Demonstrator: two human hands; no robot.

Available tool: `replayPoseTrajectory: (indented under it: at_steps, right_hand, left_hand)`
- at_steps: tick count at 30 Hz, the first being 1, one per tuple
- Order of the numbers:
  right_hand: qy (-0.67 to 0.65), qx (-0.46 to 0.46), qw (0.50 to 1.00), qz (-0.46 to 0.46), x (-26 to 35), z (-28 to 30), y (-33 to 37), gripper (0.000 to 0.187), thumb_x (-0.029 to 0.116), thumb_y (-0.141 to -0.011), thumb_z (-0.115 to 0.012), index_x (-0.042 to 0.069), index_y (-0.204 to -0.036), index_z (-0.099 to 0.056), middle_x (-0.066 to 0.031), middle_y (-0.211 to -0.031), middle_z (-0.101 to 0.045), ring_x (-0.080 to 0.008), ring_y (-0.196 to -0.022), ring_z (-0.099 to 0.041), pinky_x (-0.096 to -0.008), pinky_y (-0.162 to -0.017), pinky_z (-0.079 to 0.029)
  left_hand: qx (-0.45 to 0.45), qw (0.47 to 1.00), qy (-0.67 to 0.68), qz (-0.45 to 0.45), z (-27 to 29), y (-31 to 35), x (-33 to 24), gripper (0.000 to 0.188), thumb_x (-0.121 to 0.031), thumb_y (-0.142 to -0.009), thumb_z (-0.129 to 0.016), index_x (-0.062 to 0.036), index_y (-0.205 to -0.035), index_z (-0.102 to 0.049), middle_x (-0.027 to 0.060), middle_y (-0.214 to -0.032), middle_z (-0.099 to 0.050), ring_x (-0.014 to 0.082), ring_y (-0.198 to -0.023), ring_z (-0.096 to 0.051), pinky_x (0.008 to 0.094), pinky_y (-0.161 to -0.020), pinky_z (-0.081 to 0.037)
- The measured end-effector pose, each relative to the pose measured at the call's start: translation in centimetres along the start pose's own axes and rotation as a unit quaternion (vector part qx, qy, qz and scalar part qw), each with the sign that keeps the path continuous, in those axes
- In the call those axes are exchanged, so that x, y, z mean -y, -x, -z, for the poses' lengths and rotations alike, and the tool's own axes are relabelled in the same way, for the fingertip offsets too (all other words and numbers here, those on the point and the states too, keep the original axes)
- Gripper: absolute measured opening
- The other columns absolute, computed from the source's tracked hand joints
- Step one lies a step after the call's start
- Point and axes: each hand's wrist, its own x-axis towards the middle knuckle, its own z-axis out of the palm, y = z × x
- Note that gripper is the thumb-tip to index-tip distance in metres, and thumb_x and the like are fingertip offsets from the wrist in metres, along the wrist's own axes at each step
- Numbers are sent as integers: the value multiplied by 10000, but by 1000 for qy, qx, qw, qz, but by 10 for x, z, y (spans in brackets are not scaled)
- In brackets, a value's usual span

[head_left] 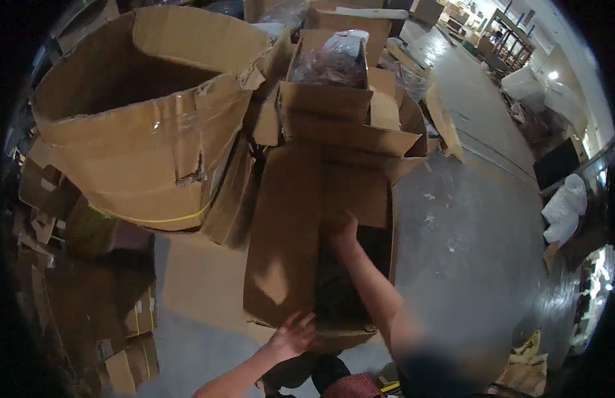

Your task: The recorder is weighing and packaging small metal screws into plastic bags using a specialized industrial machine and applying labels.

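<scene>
A long brown cardboard box (392, 255) stands in front of me, its dark inside partly showing on the right. One long flap (281, 225) lies over its left side, with a bright patch of light near its front end. My left hand (293, 337) is at the near end of this flap, fingers apart and touching the edge. My right hand (342, 231) reaches across the opening to the flap's right edge, beside a shorter far flap (357, 192). Shadow hides most of the right hand's fingers, so their grip does not show.
A large, open cardboard carton (155, 149) with a yellow strap stands at the left. Beyond my box are open cartons (324, 103) holding clear plastic wrap (331, 63). Flattened cardboard (95, 298) is stacked at lower left. Grey floor (467, 225) runs along the right.
</scene>
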Motion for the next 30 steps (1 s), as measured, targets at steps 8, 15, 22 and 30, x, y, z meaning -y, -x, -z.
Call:
replayPoseTrajectory:
  at_steps: [8,15,22,30]
  right_hand:
    - [-292,134,947,27,174,-70,-87,159,216,-961,-513,105,-997,-621,-52,-878,-622,-228,-853,-589,-360,-767,-503]
    - [105,127,984,63,144,-89,-142,185,202,-927,-587,97,-1077,-616,-22,-961,-623,-207,-915,-601,-346,-792,-497]
    - [509,181,804,249,147,-92,-113,101,158,-839,-685,87,-911,-692,-76,-872,-643,-240,-813,-630,-350,-723,-510]
    - [567,215,795,-5,112,-40,-1,185,184,-751,-673,90,-908,-701,-137,-872,-671,-284,-774,-624,-441,-698,-516]
  left_hand:
    - [-240,927,48,286,119,127,70,259,-11,-754,-644,-60,-1008,-639,114,-1036,-531,347,-1079,-548,460,-901,-497]
    - [-181,960,118,178,118,102,30,430,6,-748,-610,-34,-1176,-616,146,-1159,-526,347,-1197,-519,402,-978,-495]
    - [-157,973,76,152,123,74,14,405,-76,-771,-622,-49,-1175,-623,127,-1293,-527,314,-1290,-451,440,-1044,-424]
    - [-220,949,97,204,153,96,-56,398,-93,-770,-642,-105,-1168,-652,114,-1373,-508,291,-1324,-434,461,-1073,-374]
